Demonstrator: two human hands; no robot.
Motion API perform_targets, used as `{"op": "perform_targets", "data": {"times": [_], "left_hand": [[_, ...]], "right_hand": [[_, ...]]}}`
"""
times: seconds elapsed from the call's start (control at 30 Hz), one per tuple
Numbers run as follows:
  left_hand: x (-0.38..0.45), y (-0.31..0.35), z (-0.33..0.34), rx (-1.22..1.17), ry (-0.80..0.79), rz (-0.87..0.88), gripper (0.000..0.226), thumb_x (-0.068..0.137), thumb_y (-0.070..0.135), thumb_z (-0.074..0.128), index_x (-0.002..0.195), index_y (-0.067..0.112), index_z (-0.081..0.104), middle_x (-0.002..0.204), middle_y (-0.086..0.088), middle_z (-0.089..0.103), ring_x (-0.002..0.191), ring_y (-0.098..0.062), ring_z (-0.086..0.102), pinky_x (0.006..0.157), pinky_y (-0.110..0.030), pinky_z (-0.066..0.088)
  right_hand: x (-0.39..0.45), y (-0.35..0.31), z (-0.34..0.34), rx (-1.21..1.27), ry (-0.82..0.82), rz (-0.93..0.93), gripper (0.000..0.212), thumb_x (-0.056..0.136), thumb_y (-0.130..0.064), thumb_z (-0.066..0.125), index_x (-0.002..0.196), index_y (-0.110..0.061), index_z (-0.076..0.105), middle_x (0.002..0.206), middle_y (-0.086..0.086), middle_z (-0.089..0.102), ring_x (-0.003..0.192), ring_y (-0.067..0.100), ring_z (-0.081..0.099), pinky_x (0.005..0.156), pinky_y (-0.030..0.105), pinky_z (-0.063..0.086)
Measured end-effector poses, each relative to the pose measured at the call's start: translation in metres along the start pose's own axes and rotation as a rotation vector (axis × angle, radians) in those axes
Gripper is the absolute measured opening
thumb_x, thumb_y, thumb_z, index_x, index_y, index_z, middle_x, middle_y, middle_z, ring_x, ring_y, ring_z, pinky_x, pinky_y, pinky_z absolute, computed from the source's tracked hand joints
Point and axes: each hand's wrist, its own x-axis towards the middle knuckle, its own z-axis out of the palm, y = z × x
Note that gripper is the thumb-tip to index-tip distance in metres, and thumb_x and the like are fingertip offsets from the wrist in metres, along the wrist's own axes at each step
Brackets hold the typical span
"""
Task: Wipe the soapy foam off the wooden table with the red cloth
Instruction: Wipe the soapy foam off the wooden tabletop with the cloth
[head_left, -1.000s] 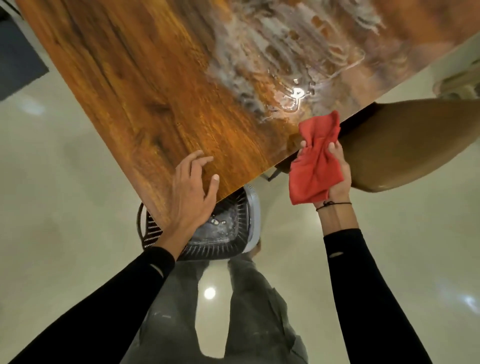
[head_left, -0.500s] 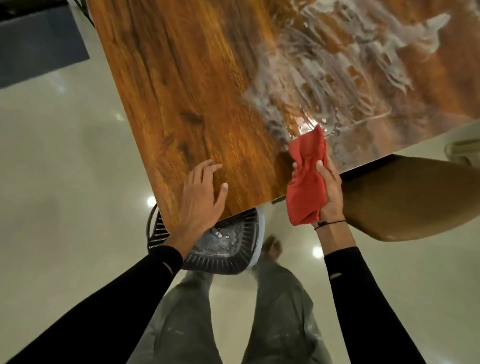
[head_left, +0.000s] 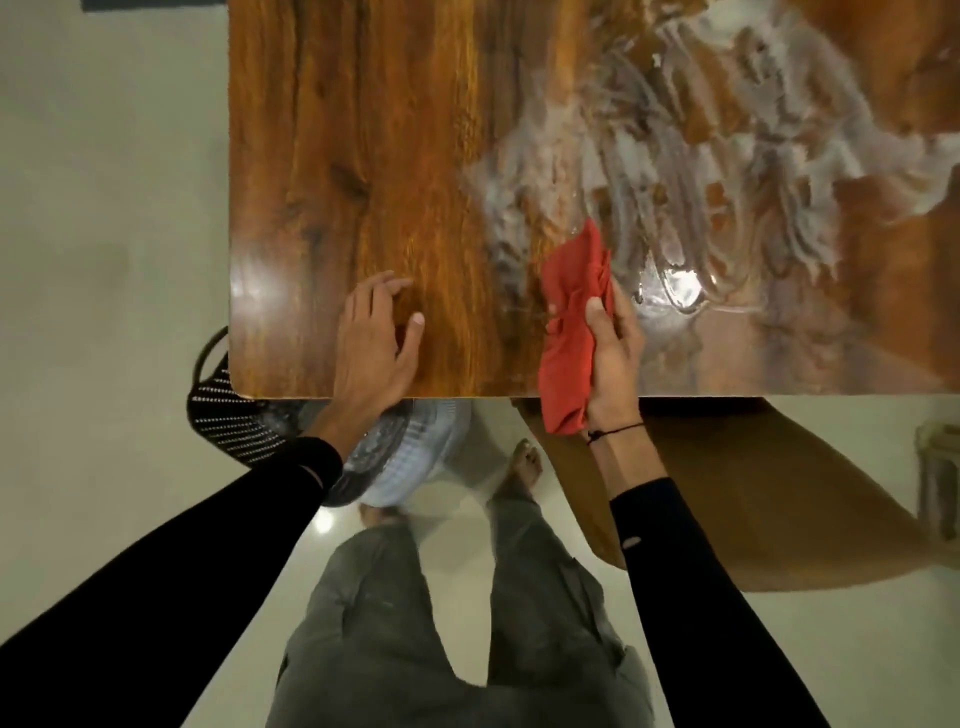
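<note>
Glossy brown wooden tabletop (head_left: 363, 156) carries white soapy foam (head_left: 701, 171) toward its far right, just beyond our right hand (head_left: 613, 358), fingers clenched around the crumpled red cloth (head_left: 571, 322) at the near edge, while our left hand (head_left: 376, 343) rests released.

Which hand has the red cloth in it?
The right hand grips the red cloth. The left hand holds nothing, just resting on the wooden table.
</note>
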Motion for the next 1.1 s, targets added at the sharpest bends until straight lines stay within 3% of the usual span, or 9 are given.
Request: {"op": "perform_targets", "data": {"times": [0.13, 0.23, 0.33, 0.43, 0.57, 0.77, 0.93, 1.1], "left_hand": [[-0.002, 0.010, 0.018, -0.049, 0.135, -0.023, 0.035, 0.118, 0.024, 0.044, 0.148, 0.011, 0.057, 0.155, -0.013, 0.053, 0.143, -0.026, 0.048, 0.121, -0.053, 0.041], [0.003, 0.003, 0.025, -0.093, 0.242, -0.119, 0.041, 0.118, 0.031, 0.035, 0.149, 0.013, 0.056, 0.154, -0.011, 0.055, 0.141, -0.023, 0.050, 0.119, -0.048, 0.042], [0.010, -0.005, 0.029, -0.076, 0.364, -0.186, 0.043, 0.118, 0.028, 0.034, 0.146, 0.008, 0.058, 0.149, -0.014, 0.059, 0.136, -0.027, 0.055, 0.115, -0.048, 0.045], [0.019, -0.011, 0.032, -0.028, 0.436, -0.207, 0.039, 0.118, 0.022, 0.036, 0.143, 0.004, 0.060, 0.144, -0.017, 0.062, 0.132, -0.032, 0.057, 0.113, -0.049, 0.045], [0.044, -0.008, 0.034, -0.021, 0.440, -0.170, 0.036, 0.118, 0.017, 0.039, 0.145, 0.004, 0.060, 0.150, -0.017, 0.060, 0.140, -0.033, 0.055, 0.118, -0.049, 0.043], [0.082, -0.006, 0.034, -0.129, 0.502, -0.188, 0.038, 0.118, 0.015, 0.037, 0.146, 0.002, 0.060, 0.148, -0.018, 0.061, 0.138, -0.032, 0.056, 0.117, -0.048, 0.043], [0.080, -0.011, 0.042, 0.066, 0.365, -0.178, 0.048, 0.119, 0.034, 0.033, 0.160, 0.014, 0.051, 0.171, -0.011, 0.042, 0.159, -0.028, 0.039, 0.130, -0.050, 0.031], [0.082, -0.011, 0.046, 0.169, 0.261, -0.152, 0.056, 0.119, 0.045, 0.029, 0.167, 0.018, 0.041, 0.179, -0.004, 0.031, 0.164, -0.025, 0.032, 0.132, -0.050, 0.024]], "right_hand": [[0.004, 0.018, -0.002, -0.590, -0.174, -0.374, 0.047, 0.117, -0.004, 0.049, 0.164, 0.000, 0.049, 0.160, 0.019, 0.057, 0.143, 0.031, 0.059, 0.122, 0.056, 0.050], [0.019, 0.037, 0.003, -1.112, -0.501, -0.719, 0.065, 0.109, -0.004, 0.066, 0.170, -0.013, 0.047, 0.170, 0.013, 0.046, 0.141, 0.033, 0.051, 0.121, 0.044, 0.043], [0.036, 0.057, -0.001, -1.615, -0.993, -0.977, 0.092, 0.099, -0.010, 0.074, 0.178, -0.024, 0.028, 0.184, 0.016, 0.022, 0.162, 0.039, 0.037, 0.129, 0.055, 0.037], [0.048, 0.060, -0.004, -1.713, -1.110, -1.126, 0.081, 0.111, -0.025, 0.058, 0.180, -0.023, 0.015, 0.188, 0.014, 0.008, 0.174, 0.036, 0.013, 0.140, 0.057, 0.017], [0.070, 0.051, 0.006, -1.711, -1.113, -1.205, 0.070, 0.118, -0.036, 0.049, 0.180, -0.024, 0.019, 0.188, 0.012, 0.010, 0.174, 0.033, 0.008, 0.141, 0.055, 0.007], [0.129, 0.026, 0.061, -1.738, -0.974, -1.170, 0.065, 0.118, -0.031, 0.041, 0.180, -0.026, 0.019, 0.188, 0.009, 0.014, 0.174, 0.031, 0.010, 0.141, 0.056, 0.011], [0.192, -0.002, 0.100, -1.745, -0.621, -0.963, 0.062, 0.120, -0.028, 0.032, 0.180, -0.022, 0.017, 0.188, 0.009, 0.011, 0.175, 0.031, 0.008, 0.141, 0.056, 0.010], [0.192, -0.010, 0.077, -1.700, -0.193, -0.698, 0.063, 0.119, -0.027, 0.032, 0.180, -0.019, 0.017, 0.188, 0.011, 0.010, 0.175, 0.031, 0.009, 0.141, 0.055, 0.012]]}}
